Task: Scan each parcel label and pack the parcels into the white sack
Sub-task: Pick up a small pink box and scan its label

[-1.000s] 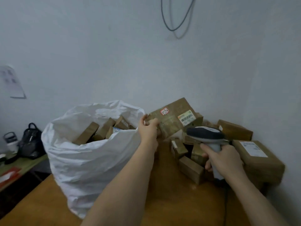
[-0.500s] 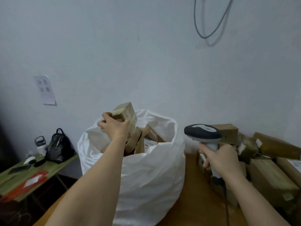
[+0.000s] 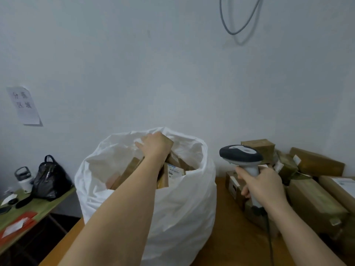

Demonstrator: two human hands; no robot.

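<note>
We reached with our left hand [image 3: 154, 144] into the open mouth of the white sack [image 3: 172, 208], at the far side of it. The hand lay on top of a small brown parcel [image 3: 168, 141], and only one corner of this parcel showed to the right of the knuckles. The fingers pointed away from us and were bent down over the parcel, so we could not tell if they were spread or pressed together, and we could not tell for sure if they gripped it. The parcel was inside the mouth of the sack, above the other parcels [image 3: 172, 172] that already stood in it; one of these carried a white label with blue print.

Our right hand [image 3: 263, 184] was to the right of the sack and apart from it. Its fingers were curled close together round the pale handle of the scanner [image 3: 242, 156], and the thumb lay along the handle. The dark head of the scanner pointed left, toward the sack. A black cable [image 3: 269, 233] ran down from the handle.

The sack stood on a wooden table [image 3: 226, 246]. To the right of the sack, behind the scanner, a pile of brown boxes [image 3: 311, 200] lay on this table against the wall. To the left of the sack, on a lower green table [image 3: 38, 206], stood a black bag [image 3: 51, 179] and a white bottle [image 3: 24, 179] beside it. A paper note [image 3: 24, 105] hung on the wall above them.
</note>
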